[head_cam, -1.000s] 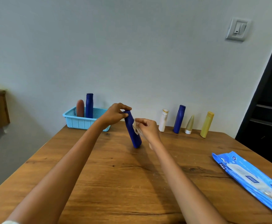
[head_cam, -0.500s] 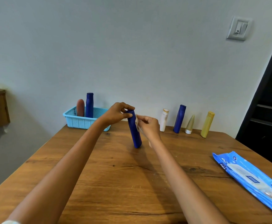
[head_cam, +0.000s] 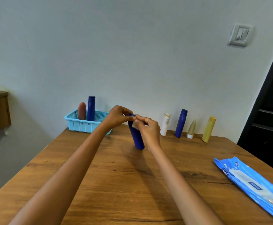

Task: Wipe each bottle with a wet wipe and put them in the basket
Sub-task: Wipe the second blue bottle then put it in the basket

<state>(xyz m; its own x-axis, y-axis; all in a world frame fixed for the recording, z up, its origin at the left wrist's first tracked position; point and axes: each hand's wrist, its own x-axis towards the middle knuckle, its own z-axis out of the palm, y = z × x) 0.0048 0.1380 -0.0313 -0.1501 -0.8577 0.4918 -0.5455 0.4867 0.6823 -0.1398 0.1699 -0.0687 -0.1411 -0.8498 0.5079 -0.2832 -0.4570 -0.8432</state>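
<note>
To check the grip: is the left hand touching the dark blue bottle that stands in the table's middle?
Touching. In the head view, the left hand pinches the top of the dark blue bottle.

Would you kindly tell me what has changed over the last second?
The right hand slid the wipe up the dark blue bottle to its cap, meeting the left hand, which still grips the top. The basket and the row of bottles stayed put.

Dark blue bottle (head_cam: 136,138) tilted on table, wet wipe (head_cam: 134,125) near top; light blue basket (head_cam: 84,123) far-left.
</note>
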